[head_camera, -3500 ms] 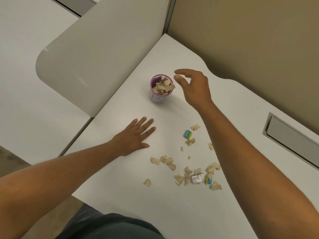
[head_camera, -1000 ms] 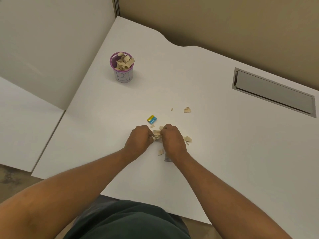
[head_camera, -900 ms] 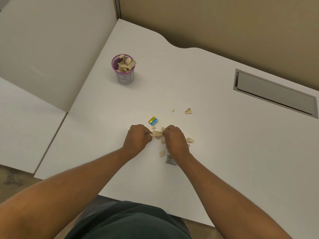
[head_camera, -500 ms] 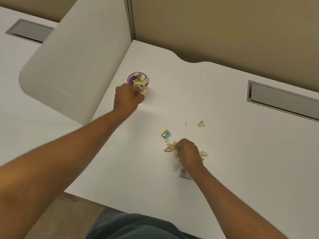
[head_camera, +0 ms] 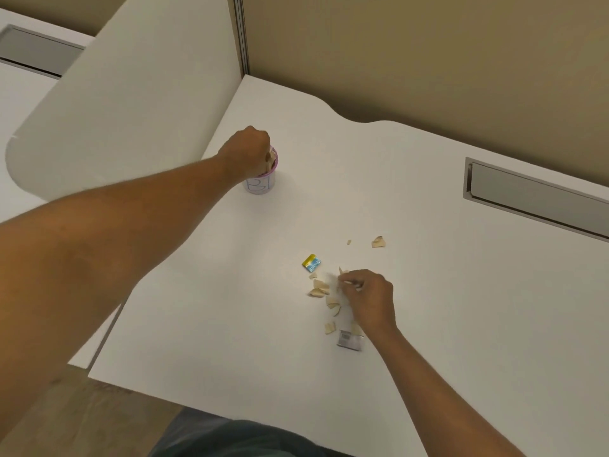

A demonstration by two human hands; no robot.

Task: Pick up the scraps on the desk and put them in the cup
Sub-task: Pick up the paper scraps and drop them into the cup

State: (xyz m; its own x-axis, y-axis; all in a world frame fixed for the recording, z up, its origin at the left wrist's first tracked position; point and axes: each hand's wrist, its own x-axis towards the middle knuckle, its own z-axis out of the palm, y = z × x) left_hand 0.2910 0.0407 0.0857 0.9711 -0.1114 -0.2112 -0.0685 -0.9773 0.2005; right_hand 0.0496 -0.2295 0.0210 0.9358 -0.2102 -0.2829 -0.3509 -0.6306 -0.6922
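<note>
A small white cup (head_camera: 259, 185) with a purple rim stands on the white desk (head_camera: 428, 308) near the left partition. My left hand (head_camera: 247, 156) is a closed fist right over its mouth, covering most of the opening; tan scraps show at its fingers. Several tan paper scraps (head_camera: 321, 288) lie mid-desk. My right hand (head_camera: 369, 298) rests among them, fingers pinched on tan scraps. A yellow-and-blue wrapper (head_camera: 311, 262) lies just left of the pile, and a silver wrapper (head_camera: 350, 340) lies below my right wrist. One lone scrap (head_camera: 377, 242) sits farther back.
A white rounded partition (head_camera: 131, 103) stands left of the cup, and a tan wall panel (head_camera: 428, 54) runs behind the desk. A grey cable slot (head_camera: 534, 199) is set into the desk at the right. The desk's front edge is close to my body.
My left hand has left the scrap pile, carried scraps to the cup and now sits over its mouth. My right hand has stayed at the pile, pinching scraps.
</note>
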